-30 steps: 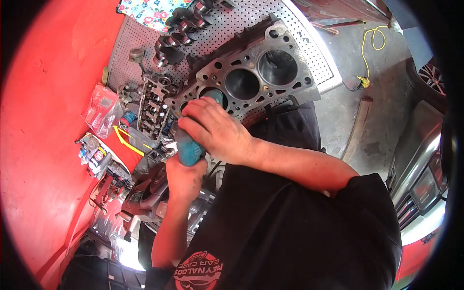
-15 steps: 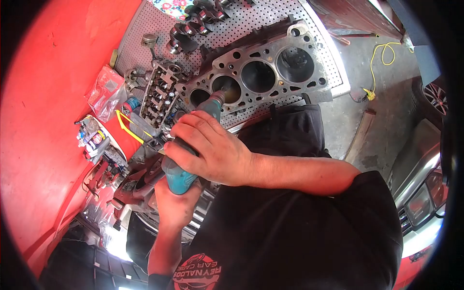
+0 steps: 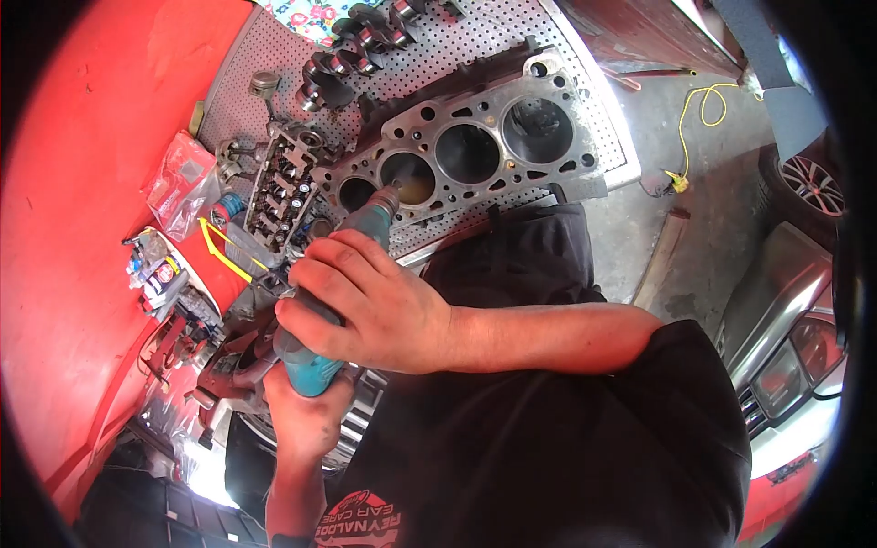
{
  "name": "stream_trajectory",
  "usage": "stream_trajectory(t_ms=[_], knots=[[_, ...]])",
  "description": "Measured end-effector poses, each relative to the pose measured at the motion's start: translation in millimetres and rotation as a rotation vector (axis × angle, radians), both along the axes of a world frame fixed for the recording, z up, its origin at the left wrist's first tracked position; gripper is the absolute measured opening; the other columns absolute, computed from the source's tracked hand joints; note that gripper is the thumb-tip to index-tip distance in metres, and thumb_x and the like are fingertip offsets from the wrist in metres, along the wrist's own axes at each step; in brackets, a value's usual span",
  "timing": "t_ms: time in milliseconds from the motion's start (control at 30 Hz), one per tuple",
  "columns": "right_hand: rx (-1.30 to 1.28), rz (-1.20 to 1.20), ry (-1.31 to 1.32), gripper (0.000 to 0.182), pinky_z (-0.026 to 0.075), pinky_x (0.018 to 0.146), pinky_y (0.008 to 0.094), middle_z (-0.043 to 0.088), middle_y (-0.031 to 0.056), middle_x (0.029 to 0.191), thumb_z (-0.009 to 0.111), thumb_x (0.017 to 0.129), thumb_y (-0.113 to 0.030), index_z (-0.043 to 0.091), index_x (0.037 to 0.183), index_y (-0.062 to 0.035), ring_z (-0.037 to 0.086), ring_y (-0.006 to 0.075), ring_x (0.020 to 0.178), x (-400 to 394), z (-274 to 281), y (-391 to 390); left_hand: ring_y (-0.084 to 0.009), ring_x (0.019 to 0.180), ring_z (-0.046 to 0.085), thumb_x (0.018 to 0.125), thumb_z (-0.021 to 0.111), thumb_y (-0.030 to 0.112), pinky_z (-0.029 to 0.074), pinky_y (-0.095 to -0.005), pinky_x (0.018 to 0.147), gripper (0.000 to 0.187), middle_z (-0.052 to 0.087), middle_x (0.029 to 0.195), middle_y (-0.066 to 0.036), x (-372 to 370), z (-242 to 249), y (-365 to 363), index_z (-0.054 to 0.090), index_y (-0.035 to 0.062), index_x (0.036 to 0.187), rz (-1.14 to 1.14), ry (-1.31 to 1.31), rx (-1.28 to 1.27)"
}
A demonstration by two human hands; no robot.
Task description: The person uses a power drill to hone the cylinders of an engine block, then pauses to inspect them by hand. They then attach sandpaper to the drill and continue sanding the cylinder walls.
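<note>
My right hand (image 3: 365, 306) wraps over the top of a teal power tool (image 3: 370, 224), fingers bent around its body. Below it, my left hand (image 3: 306, 411) is closed on the rear part of the same tool. The tool's nose points up and right to the second bore from the left in a metal engine block (image 3: 580, 169); whatever is fitted at its tip is too blurred to make out. Inside that bore (image 3: 418, 187) shows a yellowish glow. A cylinder head (image 3: 285, 187) with exposed valve parts lies left of the block.
Behind the block, a crankshaft (image 3: 340, 71) lies on the perforated table (image 3: 502, 23) by a floral cloth (image 3: 306, 16). A piston (image 3: 265, 87), plastic bag (image 3: 183, 183) and bottles (image 3: 164, 274) are at left. A yellow cord (image 3: 683, 137) and car wheel (image 3: 813, 187) are at right.
The camera view has shifted, so the block and table appear farther left. Both hands and the tool sit slightly lower and farther left against the block. Both hands keep their hold.
</note>
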State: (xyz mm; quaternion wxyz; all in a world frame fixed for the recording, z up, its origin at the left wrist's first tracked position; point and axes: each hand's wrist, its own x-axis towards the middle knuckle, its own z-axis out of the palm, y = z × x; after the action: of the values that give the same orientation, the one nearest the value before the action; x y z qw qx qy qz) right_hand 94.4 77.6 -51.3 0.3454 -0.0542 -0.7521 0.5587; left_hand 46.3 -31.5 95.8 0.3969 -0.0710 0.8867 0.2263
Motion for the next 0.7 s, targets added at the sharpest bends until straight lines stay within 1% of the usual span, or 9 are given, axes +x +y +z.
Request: stream_trajectory(t_ms=[33,233,333,433,533,700], knots=[[-0.001,0.0,0.001,0.052,0.054,0.098,0.0547,0.059,0.0165,0.123,0.072,0.078,-0.015,0.057,0.128,-0.0131,0.063,0.0373,0.11,-1,-1,0,-0.0139,0.101,0.069,0.079,0.073,-0.004,0.055,-0.031,0.09,0.045,0.075,0.109,-0.007,0,0,1,0.068,-0.0034,0.124,-0.01,0.012,-0.036],[-0.014,0.023,-0.007,0.054,0.053,0.098,0.0552,0.059,0.0173,0.123,0.071,0.077,-0.015,0.057,0.128,-0.0118,0.063,0.0384,0.109,-1,-5,1,-0.0113,0.089,0.068,0.08,0.071,-0.004,0.054,-0.0298,0.081,0.029,0.074,0.098,-0.004,-2,-4,-4,0.072,-0.003,0.109,0.0,-0.014,-0.062],[-0.015,0.022,-0.004,0.055,0.053,0.098,0.0554,0.059,0.0174,0.123,0.071,0.076,-0.015,0.057,0.129,-0.0106,0.063,0.0383,0.109,-2,-8,2,-0.0098,0.084,0.066,0.081,0.071,-0.003,0.053,-0.029,0.076,0.024,0.073,0.094,-0.003,-2,-8,-1,0.071,-0.0027,0.105,0.009,0.008,-0.038],[-0.024,0.06,-0.03,0.055,0.053,0.099,0.0555,0.059,0.0176,0.123,0.071,0.075,-0.014,0.057,0.129,-0.0099,0.063,0.0383,0.11,0,-10,4,-0.0086,0.081,0.064,0.081,0.071,-0.002,0.052,-0.0287,0.073,0.023,0.072,0.092,-0.002,-4,-9,2,0.071,-0.0025,0.104,-0.017,-0.013,-0.079],[-0.014,0.047,-0.028,0.056,0.053,0.1,0.0555,0.059,0.0177,0.123,0.072,0.075,-0.014,0.057,0.129,-0.0095,0.063,0.0384,0.111,-1,-13,6,-0.0082,0.079,0.063,0.081,0.071,-0.001,0.052,-0.0284,0.071,0.02,0.07,0.089,-0.002,-2,-14,6,0.07,-0.0028,0.101,0.032,0.001,-0.039],[-0.022,0.057,-0.03,0.057,0.053,0.1,0.0554,0.059,0.0178,0.124,0.072,0.075,-0.013,0.057,0.129,-0.0094,0.063,0.0385,0.111,-1,-16,6,-0.0078,0.077,0.061,0.081,0.07,-0.001,0.05,-0.0282,0.069,0.018,0.068,0.085,-0.001,-4,-16,7,0.068,-0.0032,0.099,0.04,-0.016,-0.05]])
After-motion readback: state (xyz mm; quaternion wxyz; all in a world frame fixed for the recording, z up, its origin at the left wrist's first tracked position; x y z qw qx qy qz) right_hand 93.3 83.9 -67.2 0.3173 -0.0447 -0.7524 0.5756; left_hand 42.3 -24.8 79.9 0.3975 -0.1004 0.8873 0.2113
